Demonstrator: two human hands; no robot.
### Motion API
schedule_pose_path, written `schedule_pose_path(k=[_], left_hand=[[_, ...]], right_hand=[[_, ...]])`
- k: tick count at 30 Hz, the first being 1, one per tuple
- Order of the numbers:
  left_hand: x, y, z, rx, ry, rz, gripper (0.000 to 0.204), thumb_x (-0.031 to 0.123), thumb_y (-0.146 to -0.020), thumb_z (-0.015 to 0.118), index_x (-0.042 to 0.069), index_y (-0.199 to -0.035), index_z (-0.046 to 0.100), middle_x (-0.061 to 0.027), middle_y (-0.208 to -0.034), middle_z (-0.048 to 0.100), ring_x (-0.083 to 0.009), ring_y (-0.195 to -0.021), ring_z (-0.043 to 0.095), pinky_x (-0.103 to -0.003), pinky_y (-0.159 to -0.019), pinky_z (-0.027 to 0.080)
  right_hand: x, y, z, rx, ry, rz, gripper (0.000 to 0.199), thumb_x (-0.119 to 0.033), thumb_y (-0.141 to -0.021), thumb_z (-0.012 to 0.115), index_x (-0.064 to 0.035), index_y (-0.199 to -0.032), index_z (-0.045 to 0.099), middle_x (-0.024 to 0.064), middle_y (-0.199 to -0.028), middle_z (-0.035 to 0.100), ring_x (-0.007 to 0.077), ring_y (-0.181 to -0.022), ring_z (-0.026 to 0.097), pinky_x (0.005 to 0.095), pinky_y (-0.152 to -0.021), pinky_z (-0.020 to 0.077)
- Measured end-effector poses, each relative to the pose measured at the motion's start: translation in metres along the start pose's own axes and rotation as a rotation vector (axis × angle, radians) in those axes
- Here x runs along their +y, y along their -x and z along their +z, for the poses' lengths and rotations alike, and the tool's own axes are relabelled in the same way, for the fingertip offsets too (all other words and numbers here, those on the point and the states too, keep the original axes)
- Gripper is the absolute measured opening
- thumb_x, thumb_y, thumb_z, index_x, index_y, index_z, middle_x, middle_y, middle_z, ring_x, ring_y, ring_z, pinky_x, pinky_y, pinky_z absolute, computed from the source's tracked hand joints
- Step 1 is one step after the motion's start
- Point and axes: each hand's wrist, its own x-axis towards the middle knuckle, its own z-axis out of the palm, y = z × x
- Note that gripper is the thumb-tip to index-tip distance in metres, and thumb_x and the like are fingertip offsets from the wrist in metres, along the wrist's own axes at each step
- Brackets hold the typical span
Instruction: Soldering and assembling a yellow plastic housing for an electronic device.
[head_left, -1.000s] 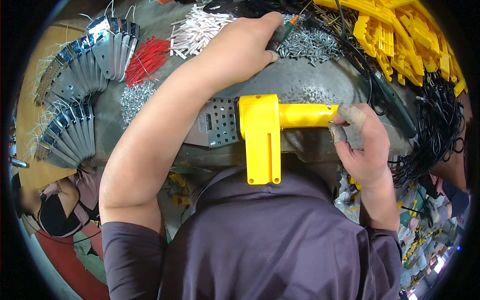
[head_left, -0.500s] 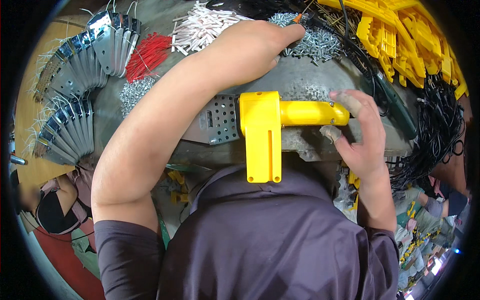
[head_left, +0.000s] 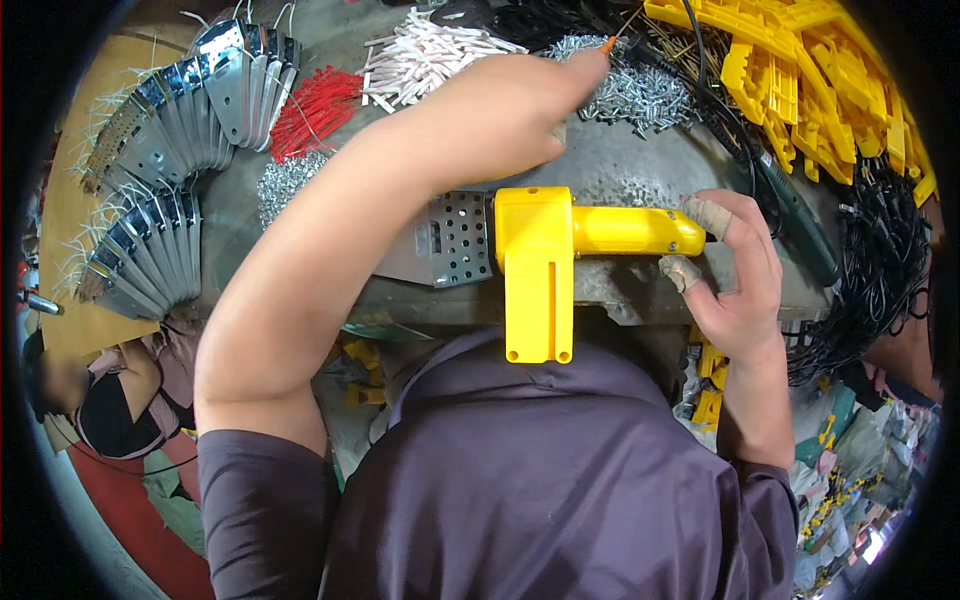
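Observation:
My left hand reaches across to the screws at the back, closed around what looks like a screwdriver with an orange handle and thin shaft. Most of its fingers are hidden from above. A tool body with a yellow plastic housing, a round handle and a perforated metal plate lies at the bench's near edge; my left forearm covers part of the plate. At the handle's free end, my right hand is open, thumb and forefinger apart on either side of it. Both those fingertips carry tape.
Silver screws, white sticks, red pieces and small metal parts lie in heaps. Metal plates stand fanned left. Yellow housings, a dark green tool and black cables are right. Another person sits left.
The whole view has shifted slightly. My right hand has slid a little toward the handle's free end. My left hand stays by the screws.

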Motion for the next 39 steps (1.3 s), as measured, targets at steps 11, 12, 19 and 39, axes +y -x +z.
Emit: schedule_pose_path(k=[11,12,19,39], left_hand=[[0.015,0.044,-0.031,-0.045,0.447,-0.047,0.028,-0.002,-0.079,0.06,0.0,-0.104,0.049,-0.0102,-0.086,0.055,-0.0151,-0.075,0.053,-0.029,-0.07,0.045],[0.019,0.044,-0.032,-0.073,0.433,-0.08,0.031,0.0,-0.078,0.062,0.001,-0.107,0.05,-0.0125,-0.09,0.058,-0.0198,-0.078,0.057,-0.03,-0.072,0.046],[0.054,0.079,-0.031,-0.203,0.208,0.18,0.064,0.032,-0.059,0.082,0.016,-0.116,0.057,-0.0172,-0.133,0.045,-0.0412,-0.121,0.044,-0.05,-0.097,0.041],[0.069,0.08,-0.002,-0.072,0.049,0.141,0.053,0.039,-0.056,0.079,0.018,-0.102,0.062,-0.0159,-0.131,0.042,-0.0448,-0.115,0.042,-0.053,-0.093,0.041]], right_hand=[[-0.003,-0.022,0.0,-0.105,0.065,-0.071,0.049,-0.003,-0.062,0.073,-0.0016,-0.108,0.058,0.0153,-0.099,0.059,0.033,-0.089,0.059,0.037,-0.077,0.0489],[-0.005,-0.025,0.001,-0.107,0.069,-0.069,0.049,-0.003,-0.062,0.073,-0.0016,-0.108,0.058,0.0153,-0.099,0.059,0.033,-0.089,0.059,0.037,-0.077,0.0489],[-0.014,-0.061,0.014,-0.719,0.306,0.108,0.036,-0.025,-0.071,0.074,-0.0045,-0.091,0.053,0.0148,-0.078,0.065,0.0363,-0.076,0.064,0.0435,-0.065,0.0503],[0.052,0.011,-0.094,-0.115,0.6,0.423,0.051,-0.022,-0.078,0.072,-0.0017,-0.118,0.048,0.018,-0.108,0.057,0.0362,-0.102,0.055,0.0406,-0.087,0.0453]])
